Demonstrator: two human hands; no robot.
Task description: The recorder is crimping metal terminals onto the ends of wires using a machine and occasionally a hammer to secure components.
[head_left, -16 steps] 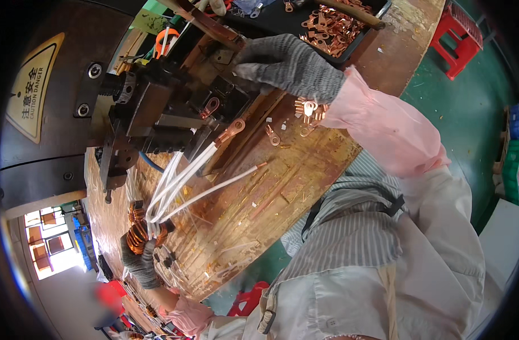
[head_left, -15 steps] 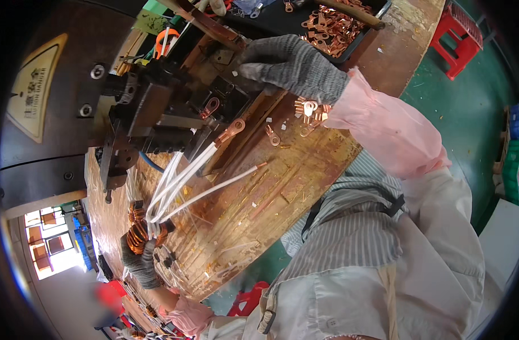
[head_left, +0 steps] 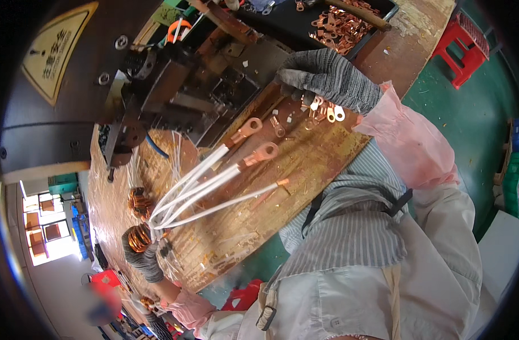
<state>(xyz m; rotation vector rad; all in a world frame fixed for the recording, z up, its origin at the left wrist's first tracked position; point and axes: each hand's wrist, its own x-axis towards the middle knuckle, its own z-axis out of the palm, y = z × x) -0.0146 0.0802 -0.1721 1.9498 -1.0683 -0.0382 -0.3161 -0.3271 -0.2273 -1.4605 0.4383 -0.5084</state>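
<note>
My left hand (head_left: pixel 139 258), in a grey knit glove, is closed around a copper-wire coil (head_left: pixel 139 238) at the lower left. White sleeved leads (head_left: pixel 200 190) run from it up and to the right. Two lead ends carry copper ring lugs, an upper lug (head_left: pixel 249 129) and a lower lug (head_left: pixel 264 153); a third lead ends in bare copper (head_left: pixel 283 182). My gloved right hand (head_left: pixel 330 79) is beside the press's die block, above loose copper lugs (head_left: pixel 327 110). Its fingers are curled together, and what they hold, if anything, is hidden.
A dark press (head_left: pixel 61 136) with a yellow warning sign fills the left. A black tray (head_left: pixel 375 34) holds many copper lugs at the back. One lug (head_left: pixel 278 127) lies alone on the worn wooden bench (head_left: pixel 231 238). Another coil (head_left: pixel 139 203) stands farther left. A red stool (head_left: pixel 462 48) is at the right.
The leads with lugs have come away from the press's die, and both lugs now lie out over the bench. My right hand has shifted right, toward the loose lugs. The view has moved slightly.
</note>
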